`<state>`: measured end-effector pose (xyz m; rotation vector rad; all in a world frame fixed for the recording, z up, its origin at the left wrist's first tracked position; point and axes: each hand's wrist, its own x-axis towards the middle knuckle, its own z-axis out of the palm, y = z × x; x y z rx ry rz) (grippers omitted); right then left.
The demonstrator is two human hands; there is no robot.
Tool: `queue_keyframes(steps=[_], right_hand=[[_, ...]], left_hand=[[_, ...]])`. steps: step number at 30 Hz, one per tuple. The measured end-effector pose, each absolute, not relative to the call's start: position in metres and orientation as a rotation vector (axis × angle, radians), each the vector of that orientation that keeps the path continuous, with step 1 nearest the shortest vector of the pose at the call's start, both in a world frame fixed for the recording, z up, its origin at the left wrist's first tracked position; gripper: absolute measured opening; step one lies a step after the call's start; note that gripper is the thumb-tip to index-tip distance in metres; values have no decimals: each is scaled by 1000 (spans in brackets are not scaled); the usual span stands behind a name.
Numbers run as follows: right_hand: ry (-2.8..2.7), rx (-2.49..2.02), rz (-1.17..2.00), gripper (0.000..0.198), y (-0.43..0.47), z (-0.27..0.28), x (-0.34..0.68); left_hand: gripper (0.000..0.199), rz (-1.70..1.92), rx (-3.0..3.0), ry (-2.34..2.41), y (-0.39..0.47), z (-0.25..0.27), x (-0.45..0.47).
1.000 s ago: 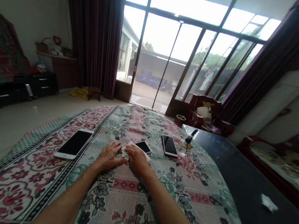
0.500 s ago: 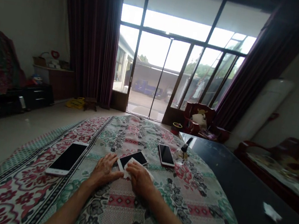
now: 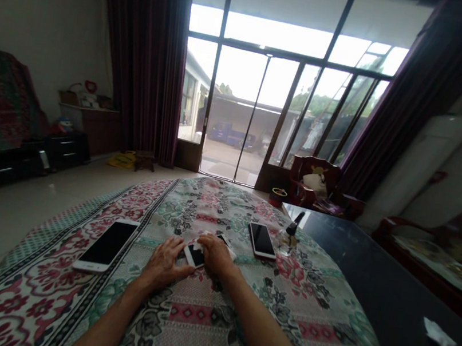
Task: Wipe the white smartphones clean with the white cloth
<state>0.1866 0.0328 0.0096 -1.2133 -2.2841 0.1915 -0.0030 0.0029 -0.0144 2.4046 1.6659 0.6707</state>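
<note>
A white-framed smartphone (image 3: 195, 255) with a dark screen lies on the floral tablecloth (image 3: 188, 340) between my hands, partly covered. My left hand (image 3: 164, 260) holds its left end, fingers at the far side and thumb along the near edge. My right hand (image 3: 217, 256) is closed on a white tissue, pressed against the screen; most of the tissue is hidden under the fingers. To the left lies a larger white smartphone (image 3: 108, 244), screen up. Another smartphone (image 3: 262, 240) rests to the right, beside a clear spray bottle (image 3: 288, 240) with a black top.
A dark glossy table (image 3: 370, 286) adjoins on the right, with a crumpled white tissue (image 3: 439, 335) on it. Beyond stand a carved wooden chair (image 3: 315, 183) and a glass door (image 3: 239, 116). A low black cabinet (image 3: 64, 151) is at the left.
My right hand has moved the tissue up over the phone's screen, away from the near left part, which now shows bare. My left hand stays at the phone's end. The view has shifted slightly.
</note>
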Motion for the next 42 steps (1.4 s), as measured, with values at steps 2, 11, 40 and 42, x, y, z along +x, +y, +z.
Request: queue_keyframes(steps=[2,11,40,42], right_hand=[[-2274,-1226,188,28,32,10,186],[-2291,-1035,197,31,-1,8,207],[-2089,-1340,97,36,26,-2,224],[-2128,-1312,71,34,17,1,217]], left_hand=[[65,668,2401,1669,2,-15,-3],[65,656,2399,1654,2,-12,-2],[61,663,2400,1652,4,-11,-1],[61,687,2393,1647,4,-12,-1]])
